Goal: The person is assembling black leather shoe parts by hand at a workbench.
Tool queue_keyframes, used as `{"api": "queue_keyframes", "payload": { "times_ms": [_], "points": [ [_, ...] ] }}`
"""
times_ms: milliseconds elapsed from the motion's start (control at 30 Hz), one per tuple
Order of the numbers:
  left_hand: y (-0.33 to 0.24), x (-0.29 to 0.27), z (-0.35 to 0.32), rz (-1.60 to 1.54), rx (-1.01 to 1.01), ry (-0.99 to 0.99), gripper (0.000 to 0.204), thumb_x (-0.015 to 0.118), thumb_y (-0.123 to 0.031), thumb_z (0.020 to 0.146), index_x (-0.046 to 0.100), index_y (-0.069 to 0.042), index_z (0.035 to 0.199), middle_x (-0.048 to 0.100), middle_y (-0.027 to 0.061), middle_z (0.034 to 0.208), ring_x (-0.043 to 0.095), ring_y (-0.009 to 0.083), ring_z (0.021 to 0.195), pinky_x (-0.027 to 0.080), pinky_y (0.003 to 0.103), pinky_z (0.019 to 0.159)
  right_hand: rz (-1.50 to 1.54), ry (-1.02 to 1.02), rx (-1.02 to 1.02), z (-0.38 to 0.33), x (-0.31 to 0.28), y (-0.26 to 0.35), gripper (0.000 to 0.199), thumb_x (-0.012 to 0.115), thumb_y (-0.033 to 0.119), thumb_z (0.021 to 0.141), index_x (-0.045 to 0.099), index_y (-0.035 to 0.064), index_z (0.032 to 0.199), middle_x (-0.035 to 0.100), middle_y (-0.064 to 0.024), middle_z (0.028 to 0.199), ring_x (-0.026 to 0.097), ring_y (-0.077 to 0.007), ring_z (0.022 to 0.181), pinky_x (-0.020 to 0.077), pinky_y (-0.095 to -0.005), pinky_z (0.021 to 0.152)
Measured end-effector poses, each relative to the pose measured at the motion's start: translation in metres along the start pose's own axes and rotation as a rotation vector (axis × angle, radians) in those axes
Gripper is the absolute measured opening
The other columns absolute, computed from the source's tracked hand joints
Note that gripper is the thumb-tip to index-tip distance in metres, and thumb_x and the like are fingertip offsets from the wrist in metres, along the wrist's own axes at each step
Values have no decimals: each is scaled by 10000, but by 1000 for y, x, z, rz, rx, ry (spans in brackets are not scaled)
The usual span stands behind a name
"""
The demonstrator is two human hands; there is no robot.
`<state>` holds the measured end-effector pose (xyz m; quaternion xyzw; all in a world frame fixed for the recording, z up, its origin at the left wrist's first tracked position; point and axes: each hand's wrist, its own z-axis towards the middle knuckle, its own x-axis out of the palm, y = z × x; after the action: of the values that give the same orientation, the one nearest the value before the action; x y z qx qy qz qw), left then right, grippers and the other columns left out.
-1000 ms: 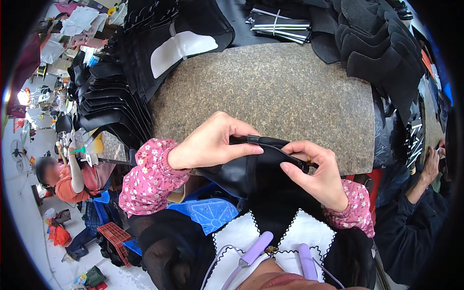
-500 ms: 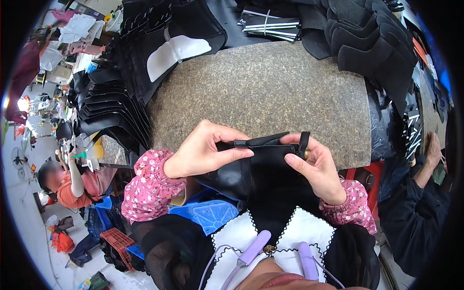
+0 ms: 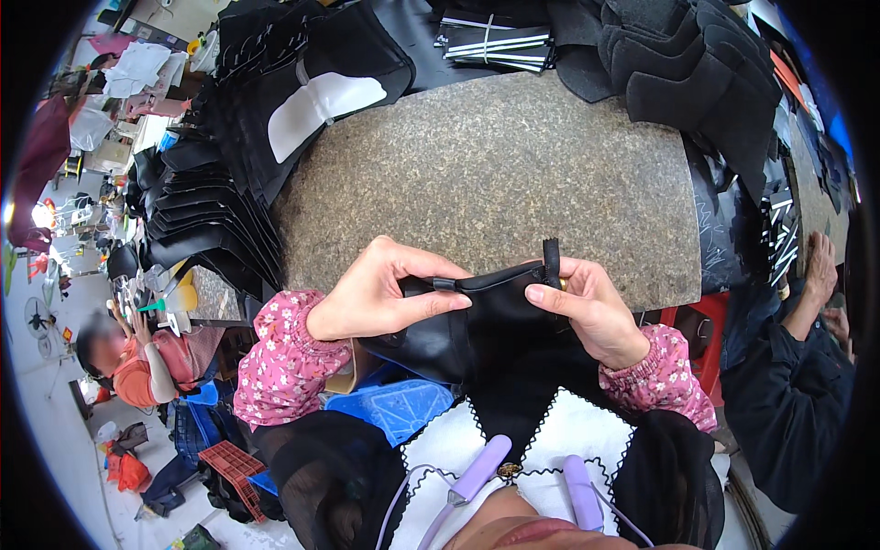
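Observation:
In front of my chest, at the table's near edge, I hold a glossy black leather piece (image 3: pixel 500 307) between both hands. My left hand (image 3: pixel 380 291) pinches its upper edge, thumb in front, beside a small folded black tab (image 3: pixel 445 284). At the other end, my right hand (image 3: pixel 587 307) grips the same edge between thumb and fingers. A short black strip like zipper tape (image 3: pixel 551 261) sticks up beside the right fingertips. Something small and yellowish shows there too, mostly hidden by the fingers. The leather's lower part hangs below my hands, merging with my dark clothing.
Stacked black leather pieces (image 3: pixel 211 206) line the table's left side, near a white cut piece (image 3: pixel 321 112). Black felt-like pieces (image 3: pixel 683 78) lie far right, a tied bundle (image 3: pixel 495 41) at the back. Co-workers sit left (image 3: pixel 137 362) and right (image 3: pixel 779 403). A blue plastic bin (image 3: pixel 394 408) stands below.
The strip standing above the leather's upper edge now lies down along it. My right hand has shifted slightly left. The whole view has shifted a little.

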<state>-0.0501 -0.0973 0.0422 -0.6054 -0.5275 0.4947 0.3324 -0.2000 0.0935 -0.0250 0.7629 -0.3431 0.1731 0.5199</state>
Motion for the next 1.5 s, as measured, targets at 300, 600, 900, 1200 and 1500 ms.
{"api": "queue_keyframes", "payload": {
  "times_ms": [300, 600, 900, 1200, 1500],
  "points": [
    [-17, 13, 7, 173, -43, -8, 240, 713, -64, 766, 670, 36, 980, 697, 120, 867, 648, 107, 806, 500, 237, 733, -133, -115, -192, -3, 16, -4, 182, 607, 36, 859, 598, -45, 1022, 631, -15, 877, 571, -45, 778, 487, -191, 676],
    [-5, 18, 6, 115, 64, -114, 152, 675, -42, 779, 690, 5, 922, 686, 113, 748, 626, 81, 643, 483, 229, 591, -277, -138, -298, -1, 18, -3, 164, 600, 42, 862, 608, -28, 1010, 609, 13, 850, 531, -27, 753, 461, -185, 642],
    [3, 25, 8, 161, 156, -126, 153, 682, -34, 756, 699, -19, 907, 680, 111, 722, 610, 88, 561, 457, 233, 504, -1102, -127, -614, -1, 5, 34, 148, 697, 131, 721, 675, 33, 829, 572, -78, 964, 496, -235, 988, 351, -387, 925],
    [2, 34, 16, 270, 166, -166, 138, 699, -135, 740, 705, -55, 852, 628, 137, 644, 583, 210, 469, 444, 285, 472, -1199, 59, -615, 5, 5, 31, 106, 699, 151, 746, 691, 55, 790, 577, -71, 549, 567, -212, 565, 323, -413, 974],
    [9, -1, 28, 545, 291, -66, 396, 797, -224, 640, 660, -27, 955, 669, 124, 811, 659, 220, 733, 501, 305, 671, -1061, 129, -424, -7, -19, 49, 138, 697, 173, 772, 679, 39, 802, 631, -64, 634, 581, -177, 585, 299, -397, 995]
  ]
}}
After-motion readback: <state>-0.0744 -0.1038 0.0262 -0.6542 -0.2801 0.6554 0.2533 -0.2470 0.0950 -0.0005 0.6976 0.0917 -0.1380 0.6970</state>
